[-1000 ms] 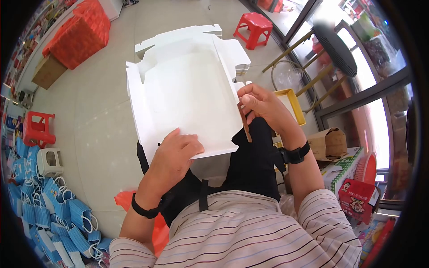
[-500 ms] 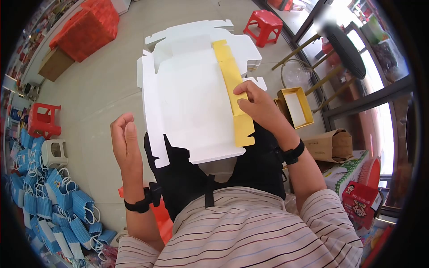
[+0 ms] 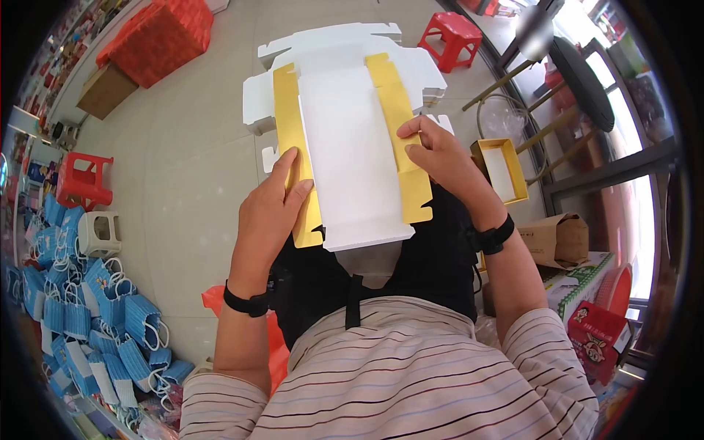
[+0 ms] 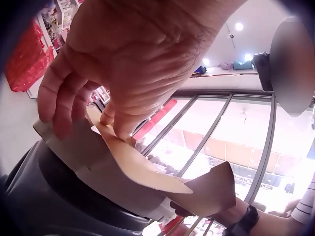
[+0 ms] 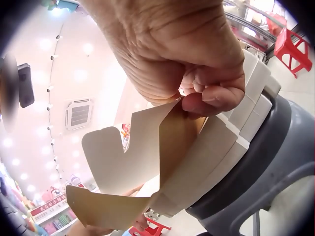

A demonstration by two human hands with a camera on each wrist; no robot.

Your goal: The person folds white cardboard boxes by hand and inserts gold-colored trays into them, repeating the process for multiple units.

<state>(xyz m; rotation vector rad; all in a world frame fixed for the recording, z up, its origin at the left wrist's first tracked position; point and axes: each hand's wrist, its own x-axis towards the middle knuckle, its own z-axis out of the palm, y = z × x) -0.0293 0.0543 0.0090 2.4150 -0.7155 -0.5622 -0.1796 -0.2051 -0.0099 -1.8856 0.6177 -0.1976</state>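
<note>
My flat left hand (image 3: 275,213) presses the newly folded left flap (image 3: 288,121) onto the box blank (image 3: 352,158) as my right hand (image 3: 440,158) pinches the right flap (image 3: 391,99), both sides in.

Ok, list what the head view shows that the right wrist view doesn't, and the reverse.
Head view only: the white box blank's whole outline, the left hand resting flat on the left yellow flap, blue bags on the floor and an open yellow box.

Right wrist view only: the right hand from beneath, its fingertips pinching the right yellow flap, and a ceiling vent among lights.

Both: the right hand, that flap, and a red stool.
</note>
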